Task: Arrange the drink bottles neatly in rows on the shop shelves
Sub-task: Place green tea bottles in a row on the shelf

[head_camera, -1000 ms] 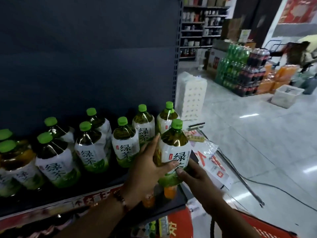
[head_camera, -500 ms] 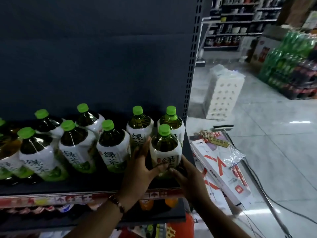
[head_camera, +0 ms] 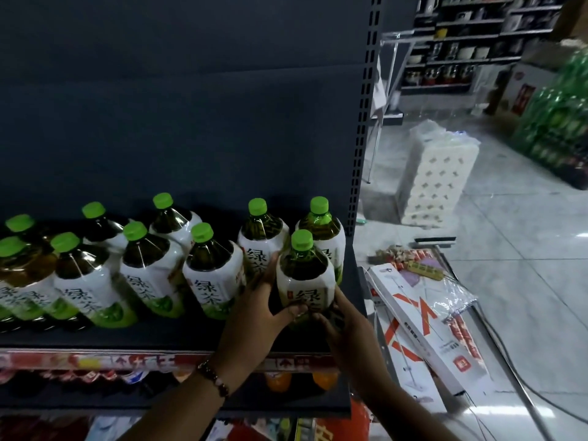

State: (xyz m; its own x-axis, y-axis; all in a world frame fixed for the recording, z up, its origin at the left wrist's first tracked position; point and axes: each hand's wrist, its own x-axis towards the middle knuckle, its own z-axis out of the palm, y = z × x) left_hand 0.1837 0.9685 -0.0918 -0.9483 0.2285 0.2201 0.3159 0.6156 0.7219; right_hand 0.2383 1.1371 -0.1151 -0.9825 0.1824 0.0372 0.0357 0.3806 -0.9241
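A green-tea bottle (head_camera: 304,278) with a lime cap and white label stands at the right end of the dark shelf (head_camera: 178,334), in the front row. My left hand (head_camera: 259,308) grips its left side, thumb curled across the label. My right hand (head_camera: 342,323) holds its lower right side. Several more green-tea bottles (head_camera: 210,268) stand in two rows to the left, one (head_camera: 321,230) directly behind the held bottle.
The perforated shelf upright (head_camera: 362,122) marks the shelf's right end. Flat boxes and packets (head_camera: 426,319) lie on the floor to the right. A wrapped white pack (head_camera: 436,176) and stacked green bottles (head_camera: 553,122) stand farther off. Orange-capped bottles (head_camera: 324,380) sit on the lower shelf.
Both hands carried the bottle up and back, from the shelf's front corner to a spot on the shelf in front of the rear right bottle. The view swung left.
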